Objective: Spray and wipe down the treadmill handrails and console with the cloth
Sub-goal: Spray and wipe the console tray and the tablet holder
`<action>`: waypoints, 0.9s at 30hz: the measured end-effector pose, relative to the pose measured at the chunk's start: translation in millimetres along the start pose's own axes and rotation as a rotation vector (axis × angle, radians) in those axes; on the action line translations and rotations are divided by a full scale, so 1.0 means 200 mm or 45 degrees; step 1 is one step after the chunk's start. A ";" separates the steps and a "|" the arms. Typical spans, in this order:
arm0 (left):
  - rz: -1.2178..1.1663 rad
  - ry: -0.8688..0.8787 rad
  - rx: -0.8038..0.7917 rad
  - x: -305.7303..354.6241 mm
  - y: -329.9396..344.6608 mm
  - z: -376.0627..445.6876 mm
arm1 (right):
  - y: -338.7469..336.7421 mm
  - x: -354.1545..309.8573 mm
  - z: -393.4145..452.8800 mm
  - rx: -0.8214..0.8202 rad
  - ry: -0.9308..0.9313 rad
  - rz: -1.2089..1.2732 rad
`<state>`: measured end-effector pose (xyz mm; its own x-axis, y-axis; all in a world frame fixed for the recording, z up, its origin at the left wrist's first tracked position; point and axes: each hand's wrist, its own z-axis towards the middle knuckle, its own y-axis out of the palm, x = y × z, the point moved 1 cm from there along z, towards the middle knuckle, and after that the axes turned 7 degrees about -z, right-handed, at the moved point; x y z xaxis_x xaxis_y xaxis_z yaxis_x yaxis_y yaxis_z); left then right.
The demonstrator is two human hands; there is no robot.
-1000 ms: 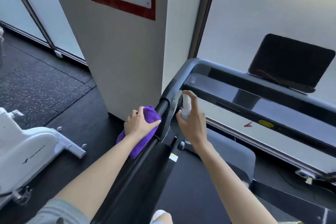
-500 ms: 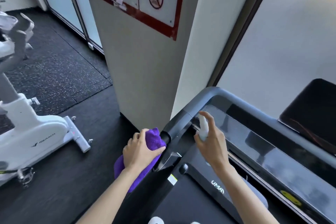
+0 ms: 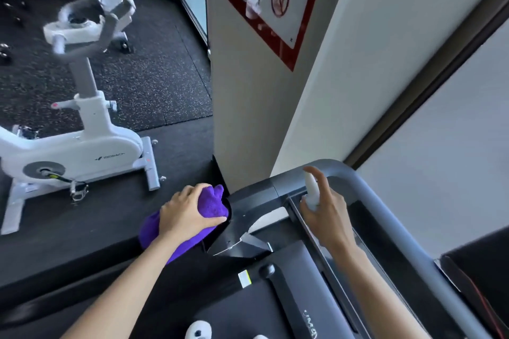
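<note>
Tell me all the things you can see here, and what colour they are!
cloth: 1, purple, bunched against the treadmill's left upright
spray bottle: 1, white, held up over the left end of the console
treadmill: 1, grey and black, lower right
exercise bike: 1, white and grey, on the floor at the left
pillar: 1, cream, behind the treadmill's corner
sign: 1, white with a red border, on the pillar
floor: 1, black with light speckles, left side
left hand: 1, grips the cloth
right hand: 1, holds the spray bottle, a finger on its top
</note>
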<state>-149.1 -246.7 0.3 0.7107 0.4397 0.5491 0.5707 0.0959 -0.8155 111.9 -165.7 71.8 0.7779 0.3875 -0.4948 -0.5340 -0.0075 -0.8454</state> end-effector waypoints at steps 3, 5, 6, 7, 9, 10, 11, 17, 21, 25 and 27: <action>0.004 0.000 -0.009 0.00 0.00 0.00 | -0.02 0.01 0.01 -0.034 0.004 0.025; 0.017 0.024 0.026 0.00 0.00 -0.01 | -0.02 0.01 0.01 -0.054 0.046 0.039; 0.028 0.039 0.041 -0.01 0.00 -0.01 | -0.02 0.01 0.01 -0.046 0.062 0.041; 0.037 0.052 0.054 -0.01 0.01 -0.02 | -0.02 0.01 0.01 -0.034 0.071 0.039; 0.036 0.069 0.070 -0.01 0.01 -0.02 | -0.02 0.00 0.01 -0.016 0.078 0.031; 0.022 0.074 0.076 -0.02 0.01 -0.03 | -0.02 0.01 0.01 -0.012 0.077 0.024; 0.007 0.080 0.083 -0.02 0.01 -0.03 | -0.02 0.01 0.02 -0.005 0.070 0.007; 0.007 0.108 0.119 -0.03 0.01 -0.03 | -0.10 0.09 0.07 0.130 0.118 -0.107; 0.016 0.136 0.165 -0.02 0.01 -0.03 | -0.12 0.20 0.12 0.140 0.233 -0.209; 0.017 0.163 0.193 -0.03 0.02 -0.04 | -0.09 0.22 0.13 0.061 0.281 -0.184; 0.031 0.179 0.212 -0.04 0.03 -0.05 | -0.07 0.21 0.13 0.080 0.290 -0.161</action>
<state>-147.0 -258.1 -6.2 0.7807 0.3159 0.5391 0.4849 0.2379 -0.8416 143.9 -125.6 68.7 0.8905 0.1639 -0.4244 -0.4417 0.0877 -0.8929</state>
